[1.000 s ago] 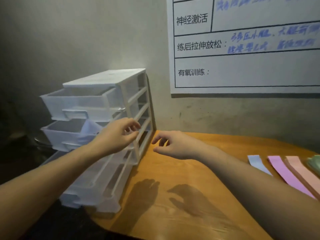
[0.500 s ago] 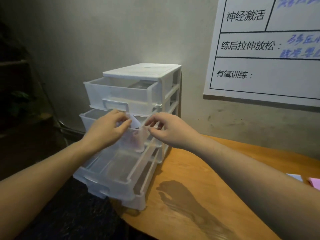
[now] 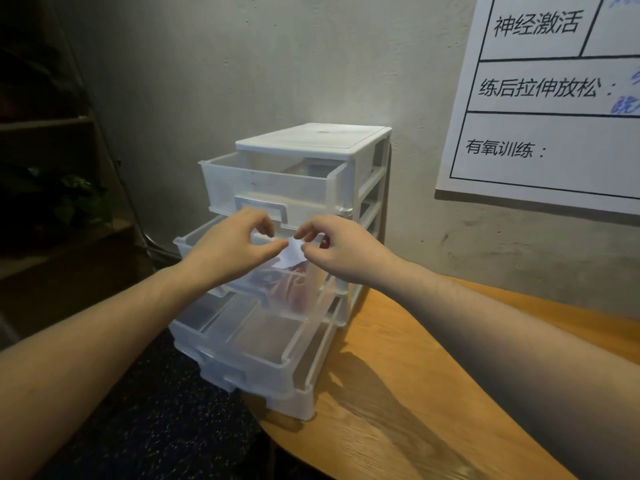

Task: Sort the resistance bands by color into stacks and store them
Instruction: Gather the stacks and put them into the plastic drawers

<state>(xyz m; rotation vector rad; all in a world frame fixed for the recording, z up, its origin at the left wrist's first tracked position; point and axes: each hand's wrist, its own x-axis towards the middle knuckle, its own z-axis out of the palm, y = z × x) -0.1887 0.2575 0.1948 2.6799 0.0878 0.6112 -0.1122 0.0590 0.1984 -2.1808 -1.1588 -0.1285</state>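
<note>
Hands meet over the second drawer (image 3: 194,245) of a white drawer unit (image 3: 311,140) that stands at the edge of a wooden table (image 3: 398,393). The left hand (image 3: 227,249) and the right hand (image 3: 341,251) each pinch an end of a pale band (image 3: 292,254) between thumb and fingertips, holding it just above the open drawer, probably to lay it flat inside instead of dropping it crumpled. All the drawers are pulled out in steps, so each is reachable from above. Something pinkish (image 3: 294,289) shows through the translucent wall under the hands; whether it is a stored band I cannot tell. Most of the pale band is hidden by the fingers, and its true colour is hard to judge in the dim light. A chart (image 3: 554,98) on the wall is cut off at the right edge.
</note>
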